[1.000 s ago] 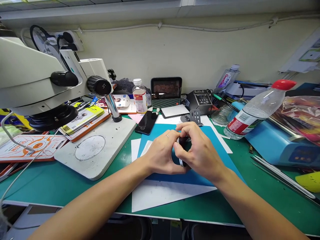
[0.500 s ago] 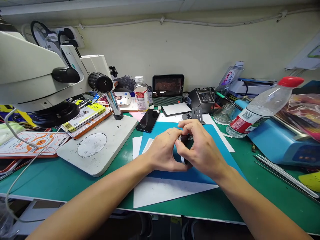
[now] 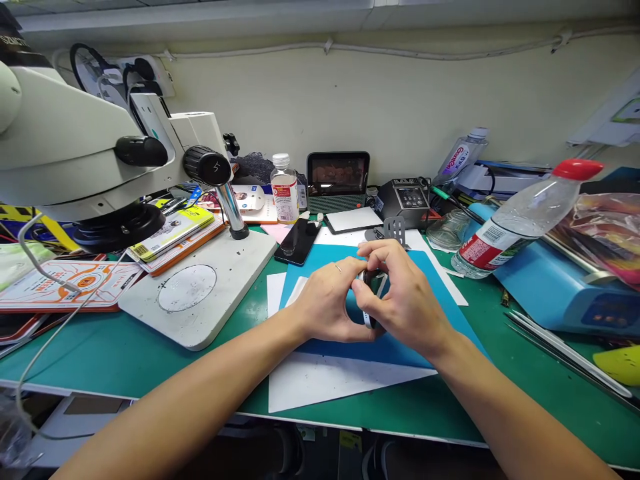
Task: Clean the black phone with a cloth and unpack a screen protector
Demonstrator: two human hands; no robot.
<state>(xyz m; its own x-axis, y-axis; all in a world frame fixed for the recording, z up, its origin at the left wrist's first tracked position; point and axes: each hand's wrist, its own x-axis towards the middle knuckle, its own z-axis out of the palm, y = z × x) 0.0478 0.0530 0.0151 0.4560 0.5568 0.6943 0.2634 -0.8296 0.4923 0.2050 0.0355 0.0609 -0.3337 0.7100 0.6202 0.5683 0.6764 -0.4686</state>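
A smartphone (image 3: 369,319) is held on edge between my two hands, above a blue mat. Its silvery rim and part of its dark face show between the fingers; most of it is hidden. My left hand (image 3: 333,300) curls around one side, with thumb low and fingers at the top, and wears a ring. Opposite it, my right hand (image 3: 400,297) grips the phone with thumb and bent fingers. Beneath both hands lies the blue mat (image 3: 430,300) on white paper (image 3: 320,387). A second black phone (image 3: 299,241) rests flat behind my left hand.
At left stands a microscope (image 3: 75,147) on a pale base (image 3: 225,280). A red-capped bottle (image 3: 525,220) leans by a blue machine (image 3: 565,293) at right, near tweezers (image 3: 565,353). Behind are a small screen device (image 3: 339,175), a white-capped bottle (image 3: 285,190) and a black control box (image 3: 404,200).
The held phone has tilted slightly, and a pale streak now shows on its face beside my right fingers. Both hands keep their grip. The whole view has shifted a little.
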